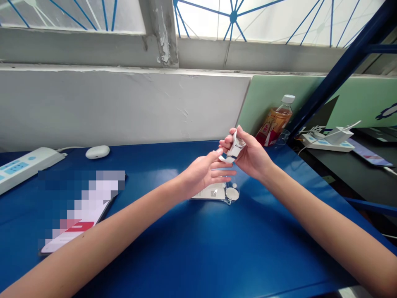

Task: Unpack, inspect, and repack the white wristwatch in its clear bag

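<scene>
A small white object with a curved band-like end (233,152) is raised over the blue table, its exact kind unclear. Gripping its upper part between thumb and fingers is my right hand (250,155). My left hand (201,171) pinches the band-like lower end between thumb and index finger, the other fingers stretched out. Below the hands lies a flat pale item in clear, shiny casing (211,193), with a round white disc (232,194) at its right end. My left hand partly covers it.
On the blue table (198,252), a phone (80,227) and white earbud case (98,152) lie left, near a power strip (29,165). A drink bottle (276,122) leans back right. Beyond a blue metal post (338,66) are another power strip (328,142) and phone (369,153).
</scene>
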The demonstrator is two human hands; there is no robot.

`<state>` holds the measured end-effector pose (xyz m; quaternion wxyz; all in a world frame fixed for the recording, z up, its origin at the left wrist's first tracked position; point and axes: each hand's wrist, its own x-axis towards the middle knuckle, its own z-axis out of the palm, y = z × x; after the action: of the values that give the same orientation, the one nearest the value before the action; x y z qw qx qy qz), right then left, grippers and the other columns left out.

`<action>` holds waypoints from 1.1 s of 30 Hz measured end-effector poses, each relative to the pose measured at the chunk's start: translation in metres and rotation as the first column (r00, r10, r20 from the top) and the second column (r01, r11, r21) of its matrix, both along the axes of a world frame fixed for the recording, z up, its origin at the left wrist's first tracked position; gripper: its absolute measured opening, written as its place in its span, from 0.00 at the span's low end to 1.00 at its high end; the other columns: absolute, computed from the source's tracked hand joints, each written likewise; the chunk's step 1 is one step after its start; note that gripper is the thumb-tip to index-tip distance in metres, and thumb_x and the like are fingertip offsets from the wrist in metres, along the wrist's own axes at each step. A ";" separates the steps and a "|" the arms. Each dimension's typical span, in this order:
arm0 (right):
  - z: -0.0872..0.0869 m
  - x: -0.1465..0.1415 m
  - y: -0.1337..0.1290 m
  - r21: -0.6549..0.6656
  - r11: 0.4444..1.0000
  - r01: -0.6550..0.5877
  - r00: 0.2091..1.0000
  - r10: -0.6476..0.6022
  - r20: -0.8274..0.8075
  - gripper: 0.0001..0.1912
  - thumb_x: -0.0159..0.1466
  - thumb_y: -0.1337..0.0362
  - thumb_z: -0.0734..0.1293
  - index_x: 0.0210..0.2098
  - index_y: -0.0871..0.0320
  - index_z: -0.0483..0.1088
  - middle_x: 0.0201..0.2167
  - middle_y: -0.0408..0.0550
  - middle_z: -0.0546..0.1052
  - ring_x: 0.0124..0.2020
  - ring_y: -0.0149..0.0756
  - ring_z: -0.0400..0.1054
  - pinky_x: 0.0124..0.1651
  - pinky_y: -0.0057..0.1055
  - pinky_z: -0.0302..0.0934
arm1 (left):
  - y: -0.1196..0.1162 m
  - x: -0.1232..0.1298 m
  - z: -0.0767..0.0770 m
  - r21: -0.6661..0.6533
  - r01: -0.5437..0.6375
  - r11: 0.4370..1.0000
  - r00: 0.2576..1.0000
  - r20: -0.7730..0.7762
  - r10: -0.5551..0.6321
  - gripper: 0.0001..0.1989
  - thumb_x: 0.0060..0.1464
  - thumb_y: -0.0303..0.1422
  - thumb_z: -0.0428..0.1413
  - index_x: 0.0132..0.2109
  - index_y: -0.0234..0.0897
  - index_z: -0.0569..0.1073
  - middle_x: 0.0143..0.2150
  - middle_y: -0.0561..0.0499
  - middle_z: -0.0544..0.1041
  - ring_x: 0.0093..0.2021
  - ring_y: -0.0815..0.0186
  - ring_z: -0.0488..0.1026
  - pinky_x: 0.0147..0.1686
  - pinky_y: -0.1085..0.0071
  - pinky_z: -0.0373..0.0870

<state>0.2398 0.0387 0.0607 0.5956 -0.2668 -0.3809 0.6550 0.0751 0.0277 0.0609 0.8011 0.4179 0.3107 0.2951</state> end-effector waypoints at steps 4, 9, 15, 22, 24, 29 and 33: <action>0.001 -0.006 -0.007 0.175 0.985 -0.001 0.934 -0.061 0.352 0.17 0.65 0.48 0.66 0.36 0.55 0.75 0.35 0.45 0.81 0.34 0.34 0.74 0.39 0.32 0.68 | 0.002 -0.002 -0.010 0.176 0.023 0.984 0.997 0.068 -0.035 0.16 0.62 0.33 0.59 0.53 0.29 0.74 0.58 0.36 0.74 0.55 0.53 0.75 0.57 0.59 0.69; 0.004 -0.007 -0.011 0.503 0.862 0.058 0.706 -0.392 0.591 0.18 0.68 0.50 0.63 0.36 0.54 0.78 0.50 0.49 0.77 0.54 0.42 0.69 0.52 0.37 0.64 | 0.001 -0.003 -0.015 0.222 0.025 0.975 0.998 0.055 -0.039 0.17 0.54 0.33 0.66 0.48 0.27 0.77 0.48 0.38 0.79 0.51 0.55 0.78 0.54 0.60 0.71; -0.001 -0.008 -0.009 0.303 0.952 -0.034 0.883 -0.114 0.456 0.18 0.69 0.49 0.61 0.39 0.53 0.77 0.46 0.48 0.80 0.50 0.42 0.73 0.53 0.40 0.66 | -0.006 0.000 -0.013 0.234 0.097 0.967 0.995 -0.004 -0.099 0.16 0.52 0.37 0.68 0.43 0.29 0.79 0.39 0.42 0.82 0.41 0.60 0.81 0.48 0.62 0.76; 0.007 -0.004 -0.009 0.061 0.986 -0.155 0.967 0.139 0.215 0.13 0.67 0.58 0.65 0.48 0.54 0.74 0.41 0.48 0.82 0.44 0.38 0.77 0.52 0.38 0.69 | -0.011 0.002 -0.009 0.209 0.111 0.972 0.991 -0.093 -0.093 0.15 0.51 0.33 0.69 0.44 0.29 0.78 0.37 0.42 0.83 0.38 0.62 0.82 0.44 0.66 0.78; 0.010 -0.001 -0.009 0.041 0.978 -0.206 0.966 0.196 0.166 0.14 0.68 0.57 0.63 0.48 0.54 0.74 0.44 0.48 0.82 0.47 0.39 0.76 0.55 0.39 0.67 | -0.012 0.003 -0.011 0.186 0.105 0.977 0.990 -0.113 -0.085 0.16 0.50 0.33 0.69 0.43 0.28 0.78 0.37 0.41 0.83 0.38 0.61 0.82 0.44 0.66 0.78; 0.012 0.001 -0.010 0.015 0.947 -0.322 0.942 0.319 0.104 0.20 0.71 0.54 0.56 0.46 0.55 0.76 0.45 0.47 0.81 0.48 0.38 0.75 0.56 0.38 0.66 | -0.010 0.003 -0.017 0.162 0.137 0.977 0.984 -0.131 -0.117 0.16 0.50 0.35 0.69 0.41 0.27 0.78 0.40 0.38 0.82 0.40 0.59 0.82 0.44 0.64 0.78; 0.013 -0.001 -0.012 -0.023 0.943 -0.332 0.939 0.333 0.092 0.21 0.71 0.54 0.54 0.45 0.55 0.77 0.42 0.47 0.82 0.45 0.37 0.76 0.55 0.36 0.67 | -0.011 0.002 -0.016 0.119 0.184 0.976 0.978 -0.120 -0.170 0.20 0.51 0.41 0.68 0.42 0.28 0.77 0.41 0.39 0.82 0.40 0.58 0.82 0.46 0.63 0.77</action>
<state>0.2389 0.0262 0.0739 0.4570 -0.2314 -0.4460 0.7340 0.0774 0.0167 0.0447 0.7773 0.5106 0.2954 0.2188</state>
